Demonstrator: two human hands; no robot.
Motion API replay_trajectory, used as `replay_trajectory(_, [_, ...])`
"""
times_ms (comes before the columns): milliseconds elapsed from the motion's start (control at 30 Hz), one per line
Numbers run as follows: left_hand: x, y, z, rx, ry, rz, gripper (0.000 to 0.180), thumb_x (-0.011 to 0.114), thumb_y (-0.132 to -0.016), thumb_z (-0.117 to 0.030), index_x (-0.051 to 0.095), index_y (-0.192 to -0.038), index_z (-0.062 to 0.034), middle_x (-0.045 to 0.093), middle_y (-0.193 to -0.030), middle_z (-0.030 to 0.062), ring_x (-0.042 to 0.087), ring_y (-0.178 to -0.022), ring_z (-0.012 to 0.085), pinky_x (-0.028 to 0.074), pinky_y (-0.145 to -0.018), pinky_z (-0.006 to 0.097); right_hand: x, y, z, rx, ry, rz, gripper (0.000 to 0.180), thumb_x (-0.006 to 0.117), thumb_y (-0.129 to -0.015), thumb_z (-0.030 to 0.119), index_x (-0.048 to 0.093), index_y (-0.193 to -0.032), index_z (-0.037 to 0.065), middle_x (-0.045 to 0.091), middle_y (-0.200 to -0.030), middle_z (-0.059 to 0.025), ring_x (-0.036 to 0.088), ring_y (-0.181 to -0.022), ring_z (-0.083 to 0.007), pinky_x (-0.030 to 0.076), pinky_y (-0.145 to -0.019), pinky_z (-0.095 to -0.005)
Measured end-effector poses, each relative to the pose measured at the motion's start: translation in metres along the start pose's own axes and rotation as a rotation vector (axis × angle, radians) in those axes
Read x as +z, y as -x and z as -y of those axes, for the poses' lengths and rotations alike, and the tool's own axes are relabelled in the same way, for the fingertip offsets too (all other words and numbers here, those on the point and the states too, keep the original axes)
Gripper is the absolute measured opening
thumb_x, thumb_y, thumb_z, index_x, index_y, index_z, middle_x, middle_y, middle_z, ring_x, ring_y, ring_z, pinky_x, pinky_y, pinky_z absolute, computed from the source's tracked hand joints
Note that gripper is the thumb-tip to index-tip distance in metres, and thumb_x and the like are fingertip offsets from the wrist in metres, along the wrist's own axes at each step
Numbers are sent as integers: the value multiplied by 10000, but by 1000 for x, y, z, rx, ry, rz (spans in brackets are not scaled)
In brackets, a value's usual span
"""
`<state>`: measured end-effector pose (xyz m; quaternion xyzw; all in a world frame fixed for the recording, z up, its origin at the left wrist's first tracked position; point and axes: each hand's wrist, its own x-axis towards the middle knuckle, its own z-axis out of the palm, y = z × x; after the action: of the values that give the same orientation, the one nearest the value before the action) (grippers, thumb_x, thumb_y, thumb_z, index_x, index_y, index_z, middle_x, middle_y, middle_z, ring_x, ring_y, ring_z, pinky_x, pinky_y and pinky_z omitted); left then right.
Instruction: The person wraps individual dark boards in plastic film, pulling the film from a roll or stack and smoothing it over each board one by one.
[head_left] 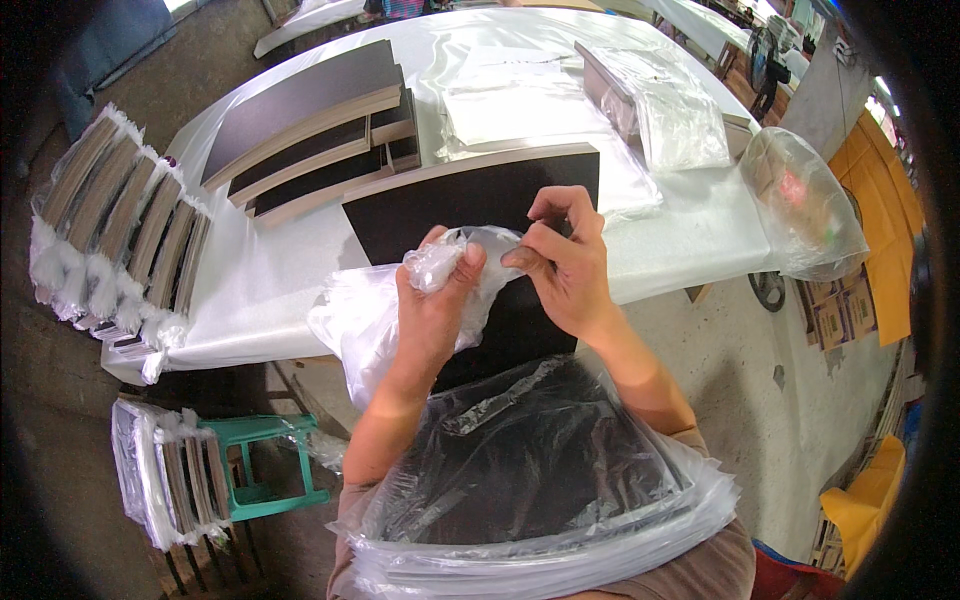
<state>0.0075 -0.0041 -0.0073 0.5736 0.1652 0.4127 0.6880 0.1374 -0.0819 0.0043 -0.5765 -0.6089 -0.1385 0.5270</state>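
My left hand [436, 295] is closed round a bunched clear plastic bag [440, 262], whose loose film hangs below the wrist. Opposite it, the fingers of my right hand [568, 262] pinch a stretched part of the same bag. Behind both hands a flat black board [420, 205] with a pale edge rests against the white-covered table [660, 262]. Its lower part is partly hidden by my hands and the film. Against my body lies a stack of clear plastic sleeves [540, 545], with something dark showing through.
Several dark boards [300, 115] are piled on the table's left. Plastic-wrapped bundles [120, 205] stand at the left edge, above a green stool [270, 465]. Plastic-covered packs [670, 110] lie at the far right, near a filled clear bag [803, 205].
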Motion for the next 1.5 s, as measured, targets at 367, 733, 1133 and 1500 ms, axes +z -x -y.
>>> replay_trajectory(367, [-8, 3, 5, -198, 351, -41, 491, 619, -737, -415, 507, -1023, -32, 557, -932, 61, 528, -874, 144, 433, -727, 258, -7, -12, 11, 226, -465, 98, 255, 663, -710, 206, 602, -909, 60, 439, -902, -79, 432, -882, -181, 362, -771, -266])
replay_trajectory(733, [9, 0, -13, 16, -101, -37, 235, 650, -748, -170, 601, -901, 2, 592, -843, 25, 521, -775, 83, 411, -718, 224, 1, -3, 6, 195, -183, 67, 60, 622, -724, 98, 607, -781, 86, 448, -661, -1, 458, -644, -135, 279, -674, -305])
replay_trajectory(1133, [-8, 1, 3, -9, 240, -192, 328, 697, -698, -312, 523, -810, -58, 505, -730, -15, 484, -640, 79, 407, -581, 222, 6, 0, 1, 121, -60, -10, 60, 623, -716, 97, 607, -774, 99, 458, -703, 0, 450, -612, -138, 259, -631, -297])
replay_trajectory(1500, [-10, 4, -4, 148, -282, 112, 322, 706, -690, -279, 528, -819, -44, 482, -681, -34, 444, -618, 39, 340, -503, 194, 2, -5, -1, 455, -817, 24, 177, 461, -875, 213, 498, -810, 52, 449, -608, 8, 412, -528, -71, 323, -484, -189])
